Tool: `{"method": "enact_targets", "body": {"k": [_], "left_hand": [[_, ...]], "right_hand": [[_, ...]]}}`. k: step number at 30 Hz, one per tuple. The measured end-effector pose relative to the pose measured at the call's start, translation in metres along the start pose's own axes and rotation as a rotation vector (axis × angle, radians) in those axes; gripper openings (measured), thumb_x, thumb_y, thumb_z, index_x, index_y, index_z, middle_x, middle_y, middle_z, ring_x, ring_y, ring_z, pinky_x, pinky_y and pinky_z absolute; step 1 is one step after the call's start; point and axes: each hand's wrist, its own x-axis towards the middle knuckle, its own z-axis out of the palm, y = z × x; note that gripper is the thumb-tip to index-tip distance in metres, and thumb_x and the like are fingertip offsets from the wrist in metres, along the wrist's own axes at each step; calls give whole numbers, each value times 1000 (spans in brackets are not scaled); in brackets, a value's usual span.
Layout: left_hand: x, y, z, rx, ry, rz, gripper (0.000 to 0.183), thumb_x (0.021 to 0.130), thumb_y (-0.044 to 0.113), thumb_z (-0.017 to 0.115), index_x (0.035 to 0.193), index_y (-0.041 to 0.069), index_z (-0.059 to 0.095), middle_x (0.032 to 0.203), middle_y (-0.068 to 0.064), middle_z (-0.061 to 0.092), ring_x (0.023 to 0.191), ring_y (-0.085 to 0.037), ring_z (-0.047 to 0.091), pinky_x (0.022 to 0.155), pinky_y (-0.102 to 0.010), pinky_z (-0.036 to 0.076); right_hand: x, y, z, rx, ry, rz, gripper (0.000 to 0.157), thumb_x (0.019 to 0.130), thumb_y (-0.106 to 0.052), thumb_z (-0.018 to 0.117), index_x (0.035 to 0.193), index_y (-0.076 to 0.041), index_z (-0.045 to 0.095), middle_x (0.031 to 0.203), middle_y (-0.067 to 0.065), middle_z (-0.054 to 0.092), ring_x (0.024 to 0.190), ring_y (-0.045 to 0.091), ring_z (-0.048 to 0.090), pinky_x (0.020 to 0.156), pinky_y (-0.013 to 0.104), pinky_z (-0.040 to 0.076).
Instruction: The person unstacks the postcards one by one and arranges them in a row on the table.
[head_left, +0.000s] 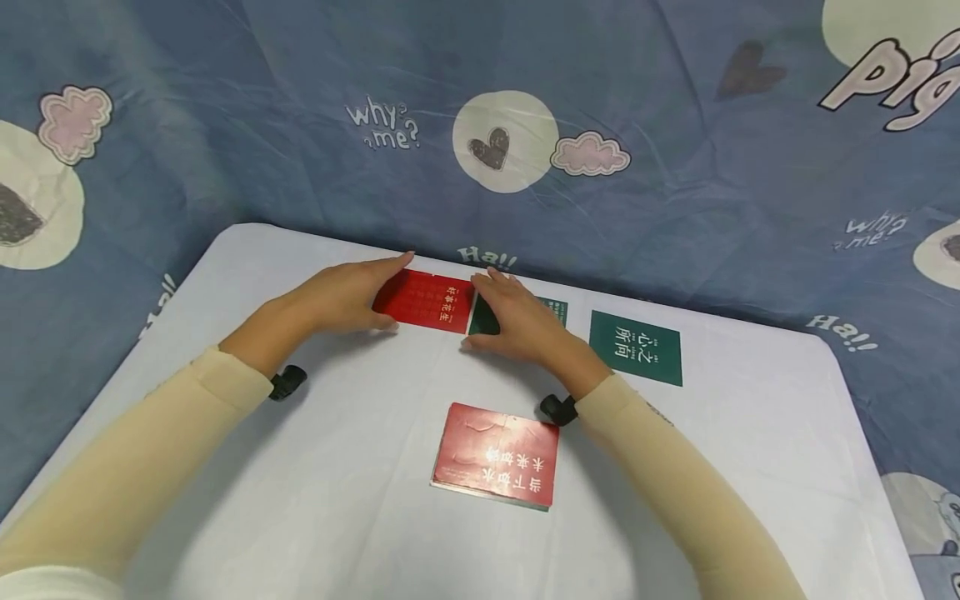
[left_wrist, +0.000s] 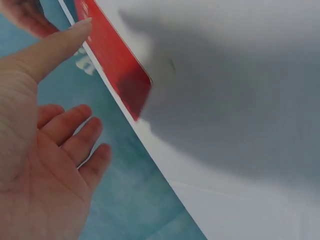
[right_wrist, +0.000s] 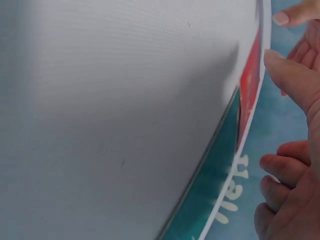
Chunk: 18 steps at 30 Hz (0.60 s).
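A red card [head_left: 427, 302] with white characters lies flat near the table's far edge. My left hand [head_left: 341, 296] is at its left end, thumb and fingers spread apart; in the left wrist view the fingers [left_wrist: 82, 132] are relaxed and hold nothing. Beside the red card lies a dark green card [head_left: 486, 318], partly hidden by my right hand [head_left: 517, 321]. In the right wrist view, that hand's thumb [right_wrist: 287, 72] is extended and its fingers are loosely bent, with nothing between them. The green card [right_wrist: 210, 165] meets the red card there.
Another green card [head_left: 637, 348] with white characters lies farther right. Nearer me is a small stack of cards [head_left: 495, 454] with a red one on top. The white table [head_left: 337, 500] ends at a blue patterned cloth [head_left: 420, 200] behind.
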Motion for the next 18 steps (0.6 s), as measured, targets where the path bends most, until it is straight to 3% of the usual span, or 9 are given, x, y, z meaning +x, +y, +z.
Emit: {"method": "enact_targets", "body": {"k": [7,18], "left_hand": [[-13,25,6,-11,4,56,105,84,34,89,167,14,27,163,-14,41,145,-37,43,115,-57,41],[-33,59,18,10,8,191,106,84,40,88,166,13,29,166,-12,37,151,-34,38,119,-54,37]], "right_hand": [[-27,-2,-9,5,36,1,96,89,-51,81,164,-11,35,170,10,30,159,28,19,124,53,28],[-67,-10,-10,-44,41,-78,97,87,-52,83,162,-10,38,167,6,37,158,27,22,127,46,20]]}}
